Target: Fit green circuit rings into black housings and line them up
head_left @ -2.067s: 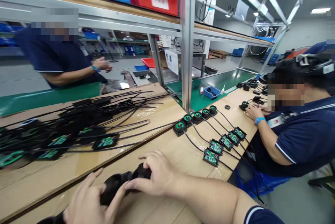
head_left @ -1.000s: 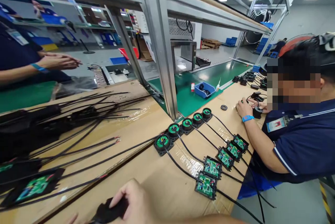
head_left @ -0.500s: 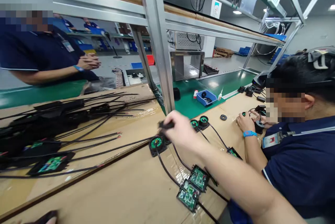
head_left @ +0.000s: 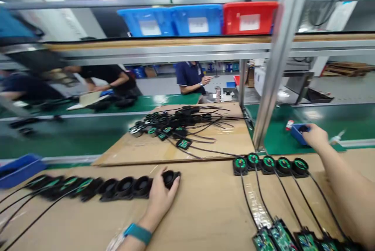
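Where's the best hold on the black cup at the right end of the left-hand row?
I'd grip the end cup by its round outer wall, from above and the near side, thumb on the right. Its mouth seems to face up, and cardboard leaves room there, while the next cup crowds its left. The left hand spans it that way.

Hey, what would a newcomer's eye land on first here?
Probably the two bright blue bins and the red bin on the shelf across the top. Next, the five cabled round units with green centres, lined up at right. Then the left hand around the rightmost black round housing left of centre, and the right hand at the small blue bin.
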`<state>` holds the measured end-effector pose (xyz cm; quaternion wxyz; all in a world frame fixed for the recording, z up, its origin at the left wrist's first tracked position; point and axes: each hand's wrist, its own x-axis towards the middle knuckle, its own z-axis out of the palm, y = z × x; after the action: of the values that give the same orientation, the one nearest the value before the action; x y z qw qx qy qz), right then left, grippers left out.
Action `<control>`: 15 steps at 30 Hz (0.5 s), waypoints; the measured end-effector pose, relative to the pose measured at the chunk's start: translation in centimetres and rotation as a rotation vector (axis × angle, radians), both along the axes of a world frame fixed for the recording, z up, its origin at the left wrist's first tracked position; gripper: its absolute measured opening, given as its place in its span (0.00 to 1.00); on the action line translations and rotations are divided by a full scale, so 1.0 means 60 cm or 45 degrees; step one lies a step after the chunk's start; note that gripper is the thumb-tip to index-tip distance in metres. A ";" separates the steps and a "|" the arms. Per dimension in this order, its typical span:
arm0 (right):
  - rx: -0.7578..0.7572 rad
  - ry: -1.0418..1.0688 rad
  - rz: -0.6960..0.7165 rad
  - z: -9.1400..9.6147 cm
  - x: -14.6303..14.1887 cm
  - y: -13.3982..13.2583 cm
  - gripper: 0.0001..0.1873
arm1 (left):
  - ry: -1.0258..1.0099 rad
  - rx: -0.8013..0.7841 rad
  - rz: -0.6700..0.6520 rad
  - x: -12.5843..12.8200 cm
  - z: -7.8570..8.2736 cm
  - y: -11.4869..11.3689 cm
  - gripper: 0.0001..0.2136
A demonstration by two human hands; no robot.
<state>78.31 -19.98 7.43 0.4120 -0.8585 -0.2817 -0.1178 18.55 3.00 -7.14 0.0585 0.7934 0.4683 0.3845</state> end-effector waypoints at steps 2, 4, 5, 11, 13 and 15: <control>-0.059 0.017 -0.023 -0.008 -0.022 -0.003 0.08 | -0.046 -0.049 -0.034 -0.015 -0.006 0.001 0.29; -0.054 0.002 -0.072 -0.006 -0.067 -0.011 0.09 | -0.054 -0.065 -0.091 -0.037 -0.008 0.009 0.28; -0.037 -0.023 -0.079 -0.003 -0.097 -0.015 0.10 | -0.048 -0.068 -0.118 -0.051 -0.008 0.015 0.27; -0.023 -0.207 0.336 -0.012 -0.323 0.057 0.11 | -0.073 -0.028 -0.238 -0.106 -0.006 0.033 0.25; -0.113 -0.285 0.569 -0.026 -0.399 0.131 0.14 | -0.095 -0.044 -0.297 -0.104 0.001 0.024 0.24; -0.193 -0.399 0.779 -0.033 -0.482 0.225 0.17 | -0.105 -0.084 -0.413 -0.098 0.007 0.011 0.25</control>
<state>49.41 -6.47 5.48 0.3149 -0.7340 -0.5936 -0.0981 12.69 3.68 -6.70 0.1650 0.8397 0.3438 0.3866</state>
